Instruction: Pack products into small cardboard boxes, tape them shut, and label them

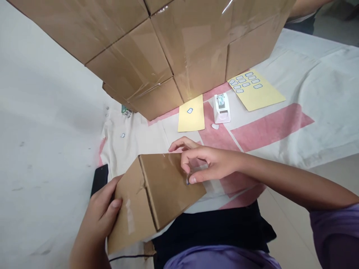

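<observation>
A small cardboard box (168,190) is tilted in front of my body. My left hand (102,209) grips its left side, thumb on the near face and fingers around behind. Over the box's right face, my right hand (209,164) pinches a small blue-edged sticker (187,181) between thumb and index finger. The sticker is at the box's surface; whether it is stuck down I cannot tell. Similar stickers lie on a yellow sheet (263,99) at the right, and a single one is on another yellow sheet (192,121) before the stack.
A tall stack of taped cardboard boxes (193,48) fills the back. Nearby stand a white tape dispenser (221,110) and a loose label (215,126). A black phone (99,180) lies by the wall at left. Another person's arm (308,7) shows at top right.
</observation>
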Motion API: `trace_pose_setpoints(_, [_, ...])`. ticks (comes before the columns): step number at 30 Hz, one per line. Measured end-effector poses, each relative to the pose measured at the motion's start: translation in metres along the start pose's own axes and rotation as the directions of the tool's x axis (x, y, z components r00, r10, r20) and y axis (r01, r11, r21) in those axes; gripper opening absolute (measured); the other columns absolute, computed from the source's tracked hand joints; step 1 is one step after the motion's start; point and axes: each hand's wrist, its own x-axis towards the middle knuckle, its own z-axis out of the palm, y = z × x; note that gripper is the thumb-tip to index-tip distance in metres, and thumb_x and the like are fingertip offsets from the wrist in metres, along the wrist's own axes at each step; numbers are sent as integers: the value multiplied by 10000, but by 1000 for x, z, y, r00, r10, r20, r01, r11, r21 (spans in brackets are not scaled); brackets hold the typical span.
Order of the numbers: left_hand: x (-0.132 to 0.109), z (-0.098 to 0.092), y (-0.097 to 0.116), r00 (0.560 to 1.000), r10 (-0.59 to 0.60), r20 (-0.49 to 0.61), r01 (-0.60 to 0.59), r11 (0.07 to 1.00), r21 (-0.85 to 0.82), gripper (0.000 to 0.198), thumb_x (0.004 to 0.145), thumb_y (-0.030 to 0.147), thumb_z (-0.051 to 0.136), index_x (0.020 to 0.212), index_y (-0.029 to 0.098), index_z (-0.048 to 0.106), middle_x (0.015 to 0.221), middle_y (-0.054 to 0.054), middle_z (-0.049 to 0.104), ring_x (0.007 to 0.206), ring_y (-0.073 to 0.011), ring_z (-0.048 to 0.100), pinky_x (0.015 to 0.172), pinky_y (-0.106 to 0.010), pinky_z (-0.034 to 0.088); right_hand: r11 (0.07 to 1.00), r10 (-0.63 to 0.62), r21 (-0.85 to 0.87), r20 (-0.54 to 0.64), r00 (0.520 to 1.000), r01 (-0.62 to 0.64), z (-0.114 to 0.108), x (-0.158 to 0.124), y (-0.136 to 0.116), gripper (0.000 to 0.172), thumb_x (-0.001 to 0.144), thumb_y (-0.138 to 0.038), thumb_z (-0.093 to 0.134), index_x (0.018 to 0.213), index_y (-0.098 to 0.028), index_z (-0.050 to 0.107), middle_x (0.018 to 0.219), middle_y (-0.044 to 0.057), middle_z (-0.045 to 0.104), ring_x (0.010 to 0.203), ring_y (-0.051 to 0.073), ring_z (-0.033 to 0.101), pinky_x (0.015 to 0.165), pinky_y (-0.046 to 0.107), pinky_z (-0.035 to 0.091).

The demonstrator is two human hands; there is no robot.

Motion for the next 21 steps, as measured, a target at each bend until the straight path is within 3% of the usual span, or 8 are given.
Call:
trace_pose_setpoints(5, [11, -7, 15, 998, 44, 54, -39, 996, -83, 628, 977, 665, 303, 1311, 213, 583, 1152, -47, 708, 917, -215, 657, 791, -286, 502, 999, 27, 42, -8, 1000, -27, 1, 1, 1, 180, 884, -251, 750, 883, -186, 582, 1348, 122, 406, 1371, 241, 373, 1065, 408, 418])
trace_pose_setpoints(21, [15, -7, 23, 995, 88, 41, -87, 996, -11, 528, 982, 588, 349, 1307, 247, 586, 1154, -20, 728, 911, -210, 671, 737, -283, 489, 999, 34, 21, 24, 999, -35, -3, 1, 6, 180, 899, -226, 732, 889, -207, 553, 1278, 95, 450, 1447, 227, 305, 1150, 422, 323])
